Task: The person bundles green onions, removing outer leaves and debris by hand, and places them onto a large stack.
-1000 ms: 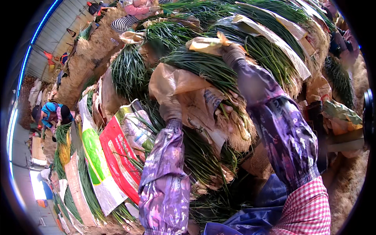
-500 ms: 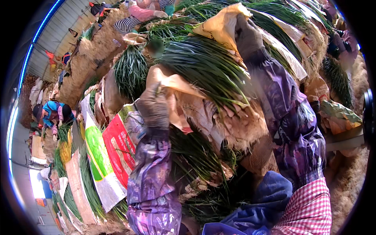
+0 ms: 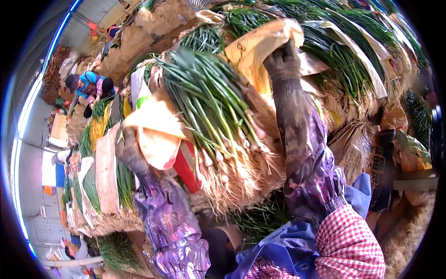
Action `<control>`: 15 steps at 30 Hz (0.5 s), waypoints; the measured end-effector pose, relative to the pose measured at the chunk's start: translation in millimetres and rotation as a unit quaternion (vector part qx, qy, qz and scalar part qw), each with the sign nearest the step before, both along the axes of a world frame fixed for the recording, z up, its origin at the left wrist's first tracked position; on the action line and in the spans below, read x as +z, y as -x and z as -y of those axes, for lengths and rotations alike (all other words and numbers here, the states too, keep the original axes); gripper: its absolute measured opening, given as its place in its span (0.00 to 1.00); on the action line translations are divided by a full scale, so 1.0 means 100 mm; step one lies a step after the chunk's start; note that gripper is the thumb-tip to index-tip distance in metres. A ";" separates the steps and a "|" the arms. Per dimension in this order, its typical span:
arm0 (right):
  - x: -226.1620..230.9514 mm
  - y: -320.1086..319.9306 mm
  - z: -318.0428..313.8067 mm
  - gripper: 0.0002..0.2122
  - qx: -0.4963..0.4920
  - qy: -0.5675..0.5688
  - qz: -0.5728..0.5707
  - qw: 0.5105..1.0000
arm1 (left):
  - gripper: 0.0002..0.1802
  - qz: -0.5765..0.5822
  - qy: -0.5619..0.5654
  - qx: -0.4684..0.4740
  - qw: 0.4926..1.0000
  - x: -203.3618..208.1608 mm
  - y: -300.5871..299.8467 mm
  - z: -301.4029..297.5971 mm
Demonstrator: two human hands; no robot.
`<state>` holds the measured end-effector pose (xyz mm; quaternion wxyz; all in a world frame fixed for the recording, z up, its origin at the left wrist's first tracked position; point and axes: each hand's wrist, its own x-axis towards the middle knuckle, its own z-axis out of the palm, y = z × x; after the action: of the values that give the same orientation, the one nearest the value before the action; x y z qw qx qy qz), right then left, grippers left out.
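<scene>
A large bunch of spring onions [image 3: 206, 100] lies in front of me, green tops pointing away and white bulbs with shaggy roots toward me. My left hand [image 3: 131, 151], in a dark dirty glove, grips the edge of a tan sack sheet [image 3: 160, 128] on the left of the bunch. Across from it my right hand [image 3: 283, 60], gloved as well, closes on the raised edge of a yellowish sack sheet [image 3: 251, 51]. Both sheets are spread away from the bunch, which lies uncovered between them. Neither hand touches the onions.
Several wrapped spring onion bundles [image 3: 346, 69] are piled at the far right. More bundles with pale wraps [image 3: 108, 162] line the left. Loose green onions [image 3: 262, 218] lie below the bunch, near my blue apron [image 3: 283, 246]. A person in blue [image 3: 88, 86] works at the far left.
My left hand has moved left and pulled its sheet outward; my right hand has come slightly lower with its sheet. The bunch now shows its bulbs and roots more fully. The view has shifted.
</scene>
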<state>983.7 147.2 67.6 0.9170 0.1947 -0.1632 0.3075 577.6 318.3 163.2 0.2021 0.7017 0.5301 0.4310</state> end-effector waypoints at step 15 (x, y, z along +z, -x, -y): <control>-1.46 0.49 0.85 0.12 0.089 0.540 0.231 0.804 | 0.20 -0.008 0.157 0.029 0.987 -2.03 2.40 0.44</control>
<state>934.5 62.3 -78.9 0.7776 -0.3953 -0.1594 0.4623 337.4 274.2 -40.1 0.2934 0.6490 0.6128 0.3423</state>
